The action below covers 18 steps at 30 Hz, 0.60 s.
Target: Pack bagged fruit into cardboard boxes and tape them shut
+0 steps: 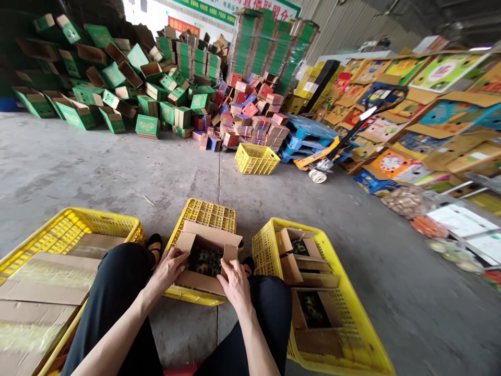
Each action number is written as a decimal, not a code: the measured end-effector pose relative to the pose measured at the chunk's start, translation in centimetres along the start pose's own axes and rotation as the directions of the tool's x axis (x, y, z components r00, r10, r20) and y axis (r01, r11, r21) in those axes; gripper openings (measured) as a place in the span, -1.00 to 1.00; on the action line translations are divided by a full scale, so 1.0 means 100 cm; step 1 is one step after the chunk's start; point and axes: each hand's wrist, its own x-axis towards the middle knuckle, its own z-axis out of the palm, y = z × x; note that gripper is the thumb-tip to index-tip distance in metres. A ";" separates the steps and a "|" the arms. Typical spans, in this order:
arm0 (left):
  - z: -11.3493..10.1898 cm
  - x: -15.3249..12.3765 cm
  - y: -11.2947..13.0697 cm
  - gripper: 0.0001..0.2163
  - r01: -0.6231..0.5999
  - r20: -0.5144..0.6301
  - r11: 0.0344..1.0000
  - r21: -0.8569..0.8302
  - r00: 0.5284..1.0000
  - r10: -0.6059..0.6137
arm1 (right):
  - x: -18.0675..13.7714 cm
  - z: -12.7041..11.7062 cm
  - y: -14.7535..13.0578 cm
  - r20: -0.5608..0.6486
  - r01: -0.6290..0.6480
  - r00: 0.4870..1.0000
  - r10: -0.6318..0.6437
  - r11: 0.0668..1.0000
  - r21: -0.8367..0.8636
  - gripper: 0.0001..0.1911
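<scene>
With left hand (171, 265) and right hand (236, 282) clamped on opposite side flaps of the open carton (211, 235), probably to steady it and hold its mouth spread around dark contents (204, 260), too shadowed to identify. Set on a yellow stand crate (209, 211) between left knee (121, 261) and right knee (272, 295), seemingly upturned to raise the work within comfortable reach. Beside the right knee, lined up inside the right-hand crate (266, 256): more open cartons (319, 280), flaps unsealed, presumably for easy access. Beside the left knee, packed flat in the left-hand crate (113, 222): taped cartons (58, 271), likely laid close to save room.
</scene>
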 end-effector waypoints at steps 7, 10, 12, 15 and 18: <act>0.003 -0.001 -0.002 -0.53 -0.004 0.005 1.000 0.017 1.000 0.004 | 0.000 0.004 -0.001 0.006 -0.003 1.000 0.004 0.999 -0.047 -0.43; 0.003 0.000 -0.003 -0.54 0.003 0.006 1.000 0.020 1.000 -0.003 | 0.000 0.004 0.000 -0.001 0.003 1.000 -0.003 0.999 -0.045 -0.43; 0.003 0.000 -0.003 -0.54 0.007 0.010 1.000 0.025 1.000 -0.007 | 0.000 0.004 0.001 -0.009 0.009 1.000 -0.009 0.999 -0.037 -0.43; 0.002 0.001 -0.002 -0.52 0.012 0.015 0.999 0.038 1.000 -0.012 | 0.000 0.005 0.002 -0.006 0.016 1.000 -0.016 0.999 -0.030 -0.42; -0.001 0.003 0.001 -0.52 0.011 0.024 0.998 0.065 1.000 -0.012 | 0.001 0.007 0.004 -0.007 0.021 1.000 -0.021 0.999 -0.028 -0.43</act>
